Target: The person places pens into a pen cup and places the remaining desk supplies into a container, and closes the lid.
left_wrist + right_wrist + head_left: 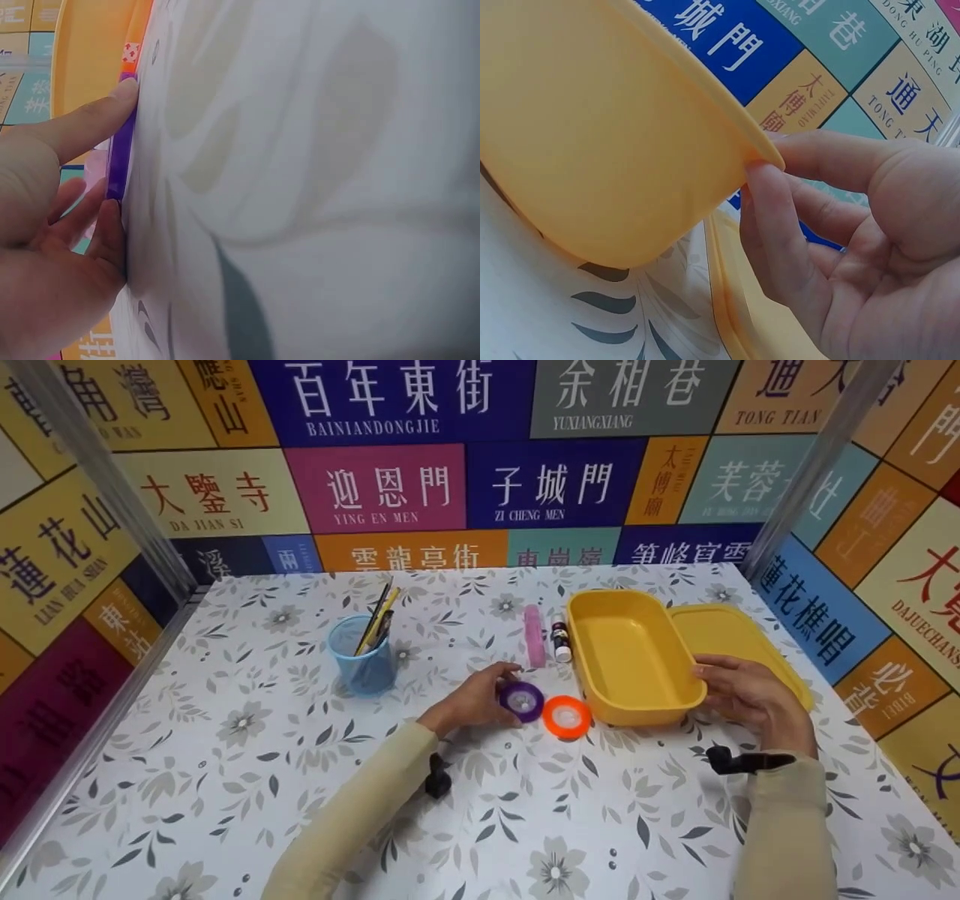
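Observation:
My left hand (pixel 474 699) holds a purple tape roll (pixel 535 703) by its outer edge, near the tabletop. In the left wrist view, the thumb and fingers sit on opposite sides of the purple roll (pixel 120 161). An orange tape roll (pixel 555 725) lies right beside it. My right hand (pixel 754 697) pinches the near right rim of a yellow plastic box (pixel 637 660), which stands upright with nothing visible inside. The right wrist view shows the thumb and forefinger at the corner of that box (pixel 630 142).
A pink strip-like object (pixel 534 636) and a small dark bottle with a white cap (pixel 561 641) lie left of the box. Its yellow lid (pixel 739 641) lies to the right. A blue mesh pen cup (pixel 365 671) with pens stands at left. Sign-covered panels (pixel 375 487) enclose the table.

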Demonstrator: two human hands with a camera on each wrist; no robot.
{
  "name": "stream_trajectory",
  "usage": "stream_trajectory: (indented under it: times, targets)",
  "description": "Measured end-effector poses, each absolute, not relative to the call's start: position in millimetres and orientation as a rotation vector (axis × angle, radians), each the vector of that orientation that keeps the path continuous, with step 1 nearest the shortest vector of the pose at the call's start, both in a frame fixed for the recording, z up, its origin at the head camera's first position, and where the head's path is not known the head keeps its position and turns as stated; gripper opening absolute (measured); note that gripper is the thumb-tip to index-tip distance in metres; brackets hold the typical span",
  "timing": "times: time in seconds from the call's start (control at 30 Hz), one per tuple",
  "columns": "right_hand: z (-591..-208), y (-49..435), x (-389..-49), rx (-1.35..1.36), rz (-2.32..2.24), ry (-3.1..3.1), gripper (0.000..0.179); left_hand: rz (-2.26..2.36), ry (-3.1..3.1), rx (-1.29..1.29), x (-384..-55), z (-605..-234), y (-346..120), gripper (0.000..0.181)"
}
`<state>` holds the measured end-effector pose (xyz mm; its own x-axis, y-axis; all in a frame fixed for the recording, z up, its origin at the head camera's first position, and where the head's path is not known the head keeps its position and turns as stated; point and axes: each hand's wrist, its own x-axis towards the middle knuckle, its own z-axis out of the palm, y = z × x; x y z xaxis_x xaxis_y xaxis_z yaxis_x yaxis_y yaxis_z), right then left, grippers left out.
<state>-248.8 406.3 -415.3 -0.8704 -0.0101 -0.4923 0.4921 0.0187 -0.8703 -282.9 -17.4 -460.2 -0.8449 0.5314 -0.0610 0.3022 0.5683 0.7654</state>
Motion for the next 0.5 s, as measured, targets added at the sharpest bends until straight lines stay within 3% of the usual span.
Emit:
stream_trajectory:
  times: [0.5]
  targets:
    - [-416.1,407.7,-247.1,0.483,-1.975,1.872,0.045,1.101,2.576,0.611,-280.3,-449.4,-11.0,0.093]
